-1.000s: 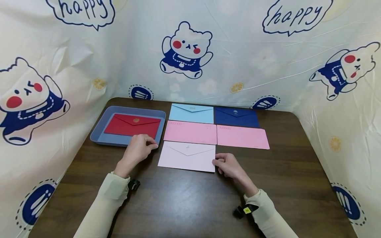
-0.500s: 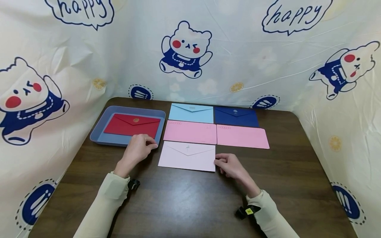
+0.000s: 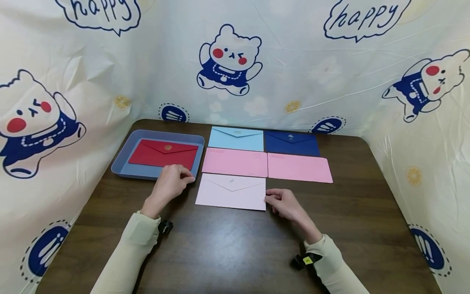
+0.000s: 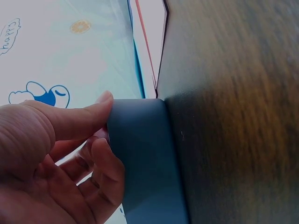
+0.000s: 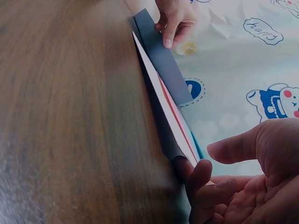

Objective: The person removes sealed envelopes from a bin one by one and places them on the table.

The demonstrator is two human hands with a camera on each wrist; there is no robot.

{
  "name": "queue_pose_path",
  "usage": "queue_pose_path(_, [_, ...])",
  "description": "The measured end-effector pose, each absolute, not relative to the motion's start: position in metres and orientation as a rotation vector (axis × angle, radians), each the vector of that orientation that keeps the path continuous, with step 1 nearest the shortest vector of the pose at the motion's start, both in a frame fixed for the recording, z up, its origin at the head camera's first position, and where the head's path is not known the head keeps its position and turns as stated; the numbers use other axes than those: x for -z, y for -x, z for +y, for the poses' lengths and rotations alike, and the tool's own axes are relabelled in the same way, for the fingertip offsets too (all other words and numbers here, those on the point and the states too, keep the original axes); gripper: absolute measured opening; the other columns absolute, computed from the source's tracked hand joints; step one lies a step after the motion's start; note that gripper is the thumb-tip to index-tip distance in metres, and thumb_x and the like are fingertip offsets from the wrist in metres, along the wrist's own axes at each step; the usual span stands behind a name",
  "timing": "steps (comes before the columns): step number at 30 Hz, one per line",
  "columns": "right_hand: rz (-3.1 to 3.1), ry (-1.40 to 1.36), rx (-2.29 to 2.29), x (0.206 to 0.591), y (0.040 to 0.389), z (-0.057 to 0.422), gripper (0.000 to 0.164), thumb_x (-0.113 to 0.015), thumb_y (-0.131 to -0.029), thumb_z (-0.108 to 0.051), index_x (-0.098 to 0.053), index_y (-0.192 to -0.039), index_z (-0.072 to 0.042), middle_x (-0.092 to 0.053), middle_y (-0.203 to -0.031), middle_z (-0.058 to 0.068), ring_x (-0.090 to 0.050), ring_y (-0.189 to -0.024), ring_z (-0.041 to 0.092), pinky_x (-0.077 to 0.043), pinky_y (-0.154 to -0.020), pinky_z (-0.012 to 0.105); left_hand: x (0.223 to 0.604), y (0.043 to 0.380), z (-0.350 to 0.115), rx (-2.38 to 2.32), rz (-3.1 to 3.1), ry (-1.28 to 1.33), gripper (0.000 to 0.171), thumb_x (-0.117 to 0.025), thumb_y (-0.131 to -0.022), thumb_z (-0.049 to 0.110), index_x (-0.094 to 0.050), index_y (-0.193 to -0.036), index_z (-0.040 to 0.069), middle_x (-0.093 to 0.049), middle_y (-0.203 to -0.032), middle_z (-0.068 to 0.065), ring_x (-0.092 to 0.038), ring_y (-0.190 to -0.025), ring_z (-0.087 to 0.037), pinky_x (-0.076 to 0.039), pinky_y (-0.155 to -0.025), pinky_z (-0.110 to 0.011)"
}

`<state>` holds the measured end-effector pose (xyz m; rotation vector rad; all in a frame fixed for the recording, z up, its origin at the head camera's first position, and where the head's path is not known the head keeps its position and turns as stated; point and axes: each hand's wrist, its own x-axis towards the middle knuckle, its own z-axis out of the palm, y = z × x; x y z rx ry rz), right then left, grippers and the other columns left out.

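In the head view my left hand (image 3: 170, 183) pinches the near right rim of a blue-grey tray (image 3: 132, 177). A red envelope (image 3: 163, 154) with a gold seal lies flat inside it. My right hand (image 3: 286, 203) is at the right edge of a pale pink envelope (image 3: 230, 196). In the right wrist view its thumb stands apart from the fingers, whose tips meet the envelope's edge (image 5: 161, 88). Behind that envelope lie two pink envelopes, a left one (image 3: 235, 162) and a right one (image 3: 299, 167). A light blue envelope (image 3: 236, 139) and a dark blue envelope (image 3: 291, 143) form the back row.
Everything lies on a dark wooden table (image 3: 227, 253) with rounded far corners. A printed curtain (image 3: 293, 73) with cartoon bears hangs at the back and both sides. The tray stands close to the left of the envelopes.
My right hand has let go of the pale pink envelope and shifted slightly right, its thumb coming off the edge. The left hand and the tray stay in place.
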<state>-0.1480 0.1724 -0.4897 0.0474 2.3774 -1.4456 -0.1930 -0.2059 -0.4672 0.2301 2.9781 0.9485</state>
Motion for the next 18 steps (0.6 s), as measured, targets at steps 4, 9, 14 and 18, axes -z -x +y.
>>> queue_pose_path(4, [2.39, -0.038, 1.439, 0.4893, 0.1478, 0.1734, 0.034, -0.065, -0.105, -0.015, -0.067, -0.134, 0.002, -0.062, -0.072, 0.011, -0.053, -0.059, 0.023, -0.036, -0.047, 0.027, 0.4673, 0.1934, -0.2056, -0.947, 2.981, -0.234, 0.023, -0.086, -0.087, 0.008, -0.082, -0.108, 0.001, -0.074, -0.105, -0.019, -0.065, -0.097, -0.037, -0.059, -0.083, -0.052])
queue_pose_path(9, [2.404, -0.025, 1.426, 0.4892, 0.1471, 0.174, 0.035, -0.065, -0.104, -0.014, -0.067, -0.135, 0.002, -0.064, -0.078, 0.01, -0.055, -0.06, 0.023, -0.038, -0.048, 0.027, 0.4678, 0.1938, -0.2055, -0.946, 2.985, -0.235, 0.023, -0.086, -0.087, 0.008, -0.082, -0.108, 0.001, -0.074, -0.105, -0.019, -0.065, -0.097, -0.037, -0.058, -0.084, -0.052])
queue_pose_path(14, [2.404, -0.027, 1.44, 0.4896, 0.1465, 0.1765, 0.031, -0.065, -0.104, -0.014, -0.069, -0.13, 0.002, -0.064, -0.079, 0.012, -0.054, -0.06, 0.023, -0.039, -0.048, 0.026, 0.4682, 0.1931, -0.2059, -0.956, 2.99, -0.241, 0.022, -0.087, -0.087, 0.007, -0.082, -0.107, 0.001, -0.075, -0.104, -0.019, -0.065, -0.096, -0.037, -0.059, -0.084, -0.052])
queue_pose_path(18, [2.447, 0.063, 1.416, 0.4881, 0.1446, 0.1783, 0.028, -0.064, -0.104, -0.01, -0.069, -0.127, 0.003, -0.067, -0.089, 0.012, -0.057, -0.062, 0.024, -0.044, -0.053, 0.028, 0.4695, 0.1925, -0.2065, -0.957, 2.996, -0.248, 0.022, -0.087, -0.086, 0.007, -0.082, -0.107, 0.001, -0.075, -0.102, -0.018, -0.065, -0.095, -0.036, -0.059, -0.083, -0.052])
